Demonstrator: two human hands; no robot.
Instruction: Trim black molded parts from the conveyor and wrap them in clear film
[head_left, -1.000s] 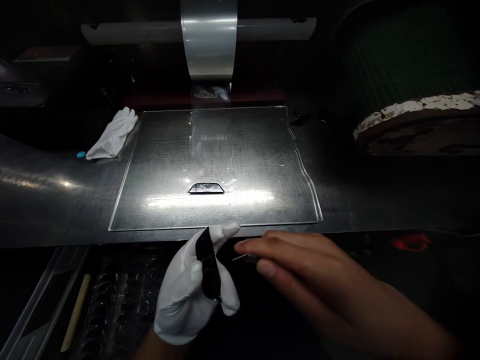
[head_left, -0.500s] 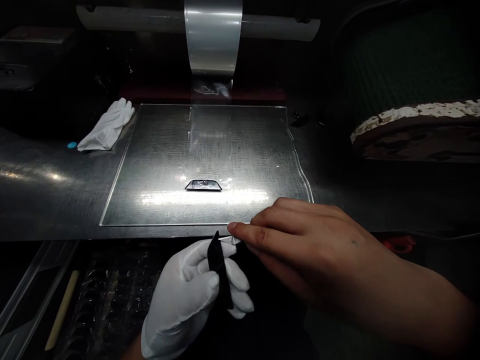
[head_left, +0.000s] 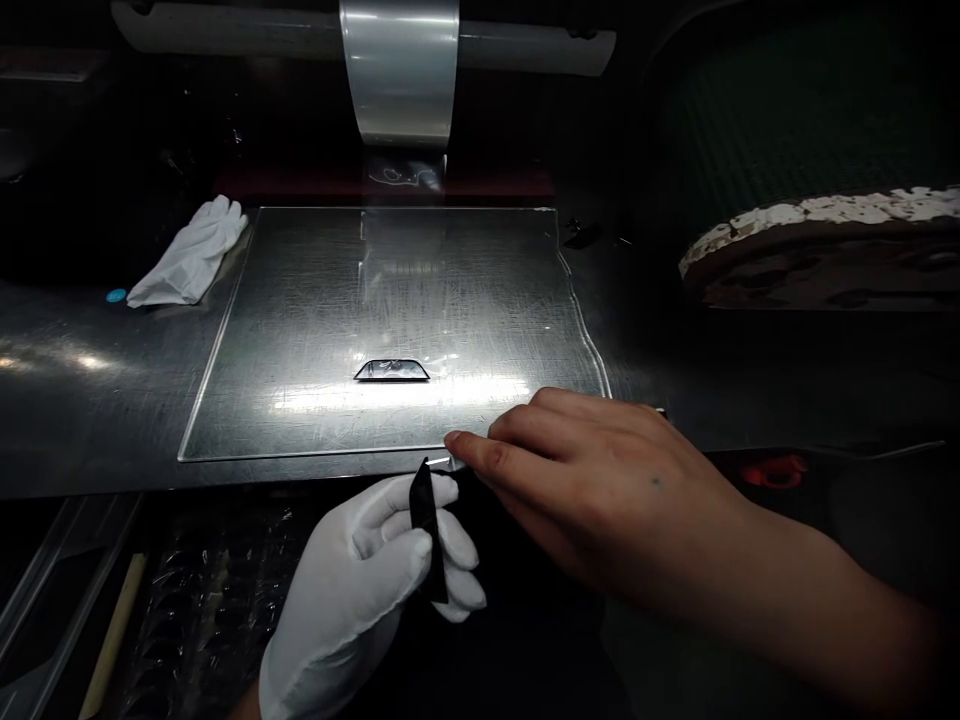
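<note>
My left hand (head_left: pixel 349 590), in a white glove, grips a narrow black trapezoid piece (head_left: pixel 427 530) between thumb and fingers, tilted nearly upright just below the bench edge. My bare right hand (head_left: pixel 600 480) is closed around a knife with a thin bright blade (head_left: pixel 441 463); most of its handle is hidden under the hand. The blade's tip is at the upper end of the black piece; whether it touches I cannot tell. A similar trapezoid piece with a shiny face (head_left: pixel 391 371) lies on the scratched clear sheet (head_left: pixel 300 300) in front of my hands.
Clear tape (head_left: pixel 401 80) hangs from a pale bar (head_left: pixel 240 30) down to the sheet. A white glove (head_left: pixel 191 255) and a blue round sticker (head_left: pixel 115 296) lie left. A plastic tray (head_left: pixel 202 610) is below the bench. Right are a red object (head_left: pixel 772 470) and a large dark-green roll-like object (head_left: pixel 810 120).
The whole scene has shifted slightly left in view. The blade shows less beside my right fingertips and sits near the black piece's top end. Both hands keep their holds.
</note>
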